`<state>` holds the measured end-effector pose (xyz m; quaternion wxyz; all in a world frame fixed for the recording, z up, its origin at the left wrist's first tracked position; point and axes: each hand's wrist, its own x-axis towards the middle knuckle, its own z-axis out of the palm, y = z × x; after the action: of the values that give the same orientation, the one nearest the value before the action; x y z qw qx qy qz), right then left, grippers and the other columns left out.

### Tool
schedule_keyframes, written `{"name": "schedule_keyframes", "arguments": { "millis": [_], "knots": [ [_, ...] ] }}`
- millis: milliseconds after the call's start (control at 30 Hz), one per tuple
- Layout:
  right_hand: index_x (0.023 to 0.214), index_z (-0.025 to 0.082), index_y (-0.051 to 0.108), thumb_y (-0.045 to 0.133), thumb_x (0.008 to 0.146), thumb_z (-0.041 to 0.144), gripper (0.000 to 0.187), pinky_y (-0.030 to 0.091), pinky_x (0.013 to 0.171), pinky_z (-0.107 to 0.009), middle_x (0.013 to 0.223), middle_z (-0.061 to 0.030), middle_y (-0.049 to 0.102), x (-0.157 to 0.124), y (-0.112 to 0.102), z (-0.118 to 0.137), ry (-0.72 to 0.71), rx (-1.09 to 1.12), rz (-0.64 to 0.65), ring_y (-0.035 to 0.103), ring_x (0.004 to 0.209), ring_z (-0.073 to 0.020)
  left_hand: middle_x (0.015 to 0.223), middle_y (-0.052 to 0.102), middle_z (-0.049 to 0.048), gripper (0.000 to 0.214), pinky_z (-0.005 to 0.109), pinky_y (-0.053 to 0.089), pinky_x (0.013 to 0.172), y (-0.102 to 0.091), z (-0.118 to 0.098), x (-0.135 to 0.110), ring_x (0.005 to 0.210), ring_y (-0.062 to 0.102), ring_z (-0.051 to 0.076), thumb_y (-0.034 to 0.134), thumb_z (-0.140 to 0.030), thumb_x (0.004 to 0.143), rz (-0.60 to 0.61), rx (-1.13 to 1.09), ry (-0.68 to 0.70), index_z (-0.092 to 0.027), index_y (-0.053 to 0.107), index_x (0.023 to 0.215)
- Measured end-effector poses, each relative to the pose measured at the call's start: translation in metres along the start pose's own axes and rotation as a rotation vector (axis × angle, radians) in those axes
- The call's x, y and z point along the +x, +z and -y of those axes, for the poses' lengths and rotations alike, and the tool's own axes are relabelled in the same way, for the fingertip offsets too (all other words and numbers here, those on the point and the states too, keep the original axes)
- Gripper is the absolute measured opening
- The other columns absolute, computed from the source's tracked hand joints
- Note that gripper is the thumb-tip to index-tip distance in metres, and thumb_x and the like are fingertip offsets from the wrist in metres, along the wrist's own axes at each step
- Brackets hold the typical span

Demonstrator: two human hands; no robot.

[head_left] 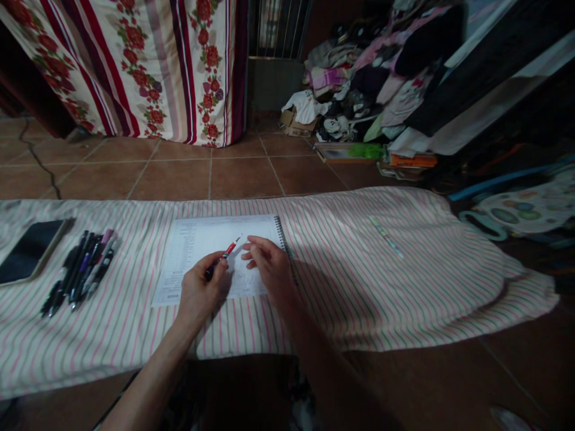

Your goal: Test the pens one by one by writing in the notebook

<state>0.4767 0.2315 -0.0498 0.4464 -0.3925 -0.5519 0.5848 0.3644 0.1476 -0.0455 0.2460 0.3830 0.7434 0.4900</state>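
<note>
Hands first: your left hand (pixel 202 284) has the red-and-dark pen (pixel 230 248) pinched, tip angled up to the right. Your right hand (pixel 274 266) is loosely curled, fingers parted just beside that tip, nothing visible in it. The pen's above the spiral notebook (pixel 267 227), which lies closer to the far edge of the tabletop (pixel 359 299) than the near one. I'd hold the barrel firmly and bring just thumb and index to the thin tip, in line with it, no sideways bending. Working low over the page also seems smart, tbh, in case anything slips.
</note>
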Motion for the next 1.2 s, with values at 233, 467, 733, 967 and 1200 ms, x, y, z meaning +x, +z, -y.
{"name": "schedule_keyframes", "arguments": {
  "millis": [233,467,733,967,1200],
  "knots": [
    [0.093,0.015,0.064,0.056,0.074,0.034,0.028,0.047,0.046,-0.02,0.08,-0.0055,0.068,0.016,-0.038,0.001,-0.03,-0.195,-0.139,0.064,0.06,-0.0131,0.077,0.069,0.0057,0.041,0.03,0.047,0.065,-0.002,0.008,0.001,0.068,0.062,0.018,0.053,-0.046,0.076,-0.011,0.016,-0.023,-0.015,0.066,0.099],
    [0.09,0.017,0.067,0.051,0.076,0.028,0.023,0.05,0.062,-0.028,0.083,-0.0072,0.069,0.019,-0.065,-0.006,-0.189,-0.602,-0.163,0.063,0.069,-0.0164,0.074,0.069,0.0055,0.039,0.029,0.047,0.064,-0.004,0.005,0.002,0.067,0.062,0.019,0.053,-0.045,0.076,-0.031,0.035,-0.012,-0.015,0.067,0.096],
    [0.083,0.019,0.068,0.057,0.075,0.017,0.014,0.047,0.067,-0.028,0.082,-0.005,0.067,0.01,-0.057,-0.001,-0.181,-0.924,-0.01,0.062,0.067,-0.0153,0.077,0.07,0.0066,0.04,0.03,0.047,0.066,-0.002,0.009,0.003,0.071,0.063,0.02,0.053,-0.046,0.075,-0.013,0.018,-0.032,-0.014,0.066,0.097],
    [0.086,0.019,0.067,0.064,0.073,0.018,0.013,0.046,0.07,-0.026,0.083,-0.005,0.064,0.008,-0.055,0.001,-0.139,-1.002,0.013,0.062,0.072,-0.0154,0.077,0.07,0.0073,0.041,0.031,0.048,0.068,-0.001,0.01,0.003,0.073,0.064,0.021,0.053,-0.046,0.076,-0.018,0.028,-0.025,-0.015,0.066,0.097],
    [0.083,0.021,0.066,0.066,0.074,0.021,0.01,0.042,0.07,-0.026,0.085,-0.0045,0.062,0.005,-0.055,0.003,-0.141,-1.12,0.026,0.062,0.078,-0.0164,0.079,0.071,0.0082,0.041,0.034,0.048,0.07,0.0,0.009,0.004,0.074,0.064,0.022,0.053,-0.046,0.075,-0.025,0.054,-0.035,-0.015,0.067,0.097]
  ]
}}
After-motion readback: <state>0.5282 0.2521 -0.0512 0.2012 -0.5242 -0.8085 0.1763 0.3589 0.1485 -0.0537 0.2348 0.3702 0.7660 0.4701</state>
